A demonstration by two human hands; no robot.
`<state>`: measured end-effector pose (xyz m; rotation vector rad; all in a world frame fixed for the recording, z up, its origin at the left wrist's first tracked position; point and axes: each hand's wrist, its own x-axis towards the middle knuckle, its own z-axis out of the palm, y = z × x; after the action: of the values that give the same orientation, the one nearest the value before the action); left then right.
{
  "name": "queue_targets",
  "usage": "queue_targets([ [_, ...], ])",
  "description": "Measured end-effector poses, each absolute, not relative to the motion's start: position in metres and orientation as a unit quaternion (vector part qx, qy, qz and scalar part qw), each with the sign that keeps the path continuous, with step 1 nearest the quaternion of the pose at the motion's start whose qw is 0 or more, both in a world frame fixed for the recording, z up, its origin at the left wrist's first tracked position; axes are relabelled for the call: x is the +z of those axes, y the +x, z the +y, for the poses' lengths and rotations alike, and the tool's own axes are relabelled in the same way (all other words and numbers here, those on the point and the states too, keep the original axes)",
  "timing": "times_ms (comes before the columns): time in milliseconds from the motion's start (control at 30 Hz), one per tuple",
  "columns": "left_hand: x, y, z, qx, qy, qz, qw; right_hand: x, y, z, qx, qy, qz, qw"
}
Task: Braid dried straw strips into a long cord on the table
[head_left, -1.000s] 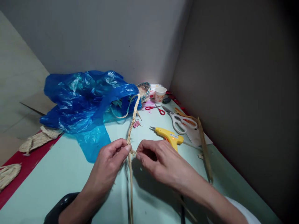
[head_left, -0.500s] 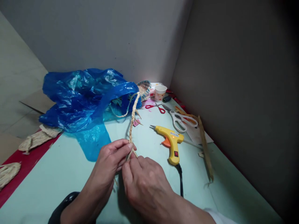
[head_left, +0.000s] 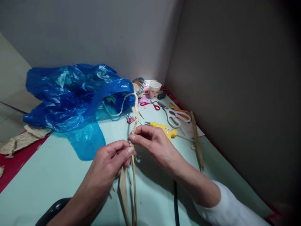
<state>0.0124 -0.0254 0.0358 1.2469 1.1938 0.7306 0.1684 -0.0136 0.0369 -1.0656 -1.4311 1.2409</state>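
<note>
A pale straw braid (head_left: 136, 110) rises from my fingers and curves over toward the blue bag. My left hand (head_left: 113, 158) pinches it at its lower end, thumb on top. Just above, my right hand (head_left: 152, 141) closes thumb and fingers on the plaited part. Below my left hand, loose flat strands (head_left: 124, 188) hang down toward me, unbraided. Partly behind my right hand lies a yellow glue gun (head_left: 162, 127), its handle hidden. A pink binder clip (head_left: 130, 119) rests left of the braid.
A crumpled blue plastic bag (head_left: 70, 94) covers the back left. Red scissors (head_left: 150, 104), white-handled scissors (head_left: 175, 116), a paper cup (head_left: 155, 89), a small woven basket (head_left: 138, 84) and a dry stalk (head_left: 197, 141) lie at the back and right. Woven straw pieces (head_left: 28, 138) sit at the left edge.
My right hand has moved up from the loose strands to the braid above my left hand. The strands now hang free below. The view has shifted slightly right.
</note>
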Motion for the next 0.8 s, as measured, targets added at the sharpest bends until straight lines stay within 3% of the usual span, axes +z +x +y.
queue_targets([
  [500, 0.042, 0.012, -0.028, 0.296, 0.632, 0.524, 0.489, 0.027, 0.164, -0.012, 0.549, -0.448, -0.462, 0.534],
  [800, 0.031, 0.019, -0.025, 0.274, 0.621, 0.553, 0.482, 0.016, 0.167, -0.007, 0.584, -0.477, -0.449, 0.479],
])
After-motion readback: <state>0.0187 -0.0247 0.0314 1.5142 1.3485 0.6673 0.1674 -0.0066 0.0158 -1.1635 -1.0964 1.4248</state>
